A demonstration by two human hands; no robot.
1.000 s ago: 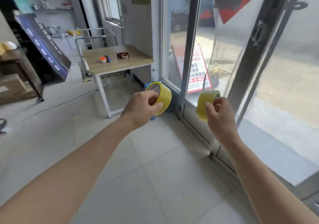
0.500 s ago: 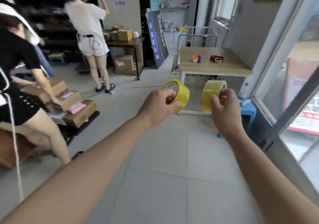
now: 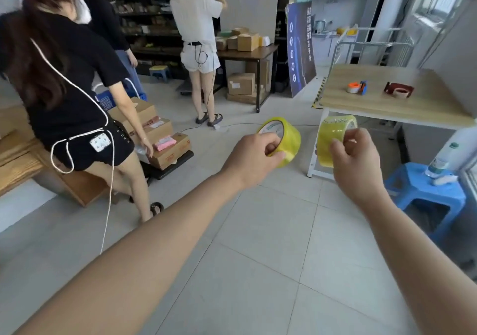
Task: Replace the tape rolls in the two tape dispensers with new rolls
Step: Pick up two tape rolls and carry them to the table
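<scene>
My left hand [image 3: 254, 155] grips a yellow tape roll [image 3: 285, 138] by its core, held out in front of me above the floor. My right hand [image 3: 357, 159] holds a second yellow tape roll [image 3: 333, 136] beside it. Farther off to the right, a wooden table [image 3: 387, 105] carries two tape dispensers: an orange and blue dispenser [image 3: 357, 87] and a red dispenser [image 3: 398, 90], each with a roll in it. Both hands are well short of the table.
A blue plastic stool [image 3: 426, 187] with a water bottle [image 3: 442, 159] stands at the right, under the table's near corner. A person in black [image 3: 72, 81] stands at the left by a cart of boxes [image 3: 162, 138]. Two more people stand by the far shelves.
The view has swung left, away from the glass door and into the room. The table with the dispensers now sits at the upper right. Both hands still hold their rolls.
</scene>
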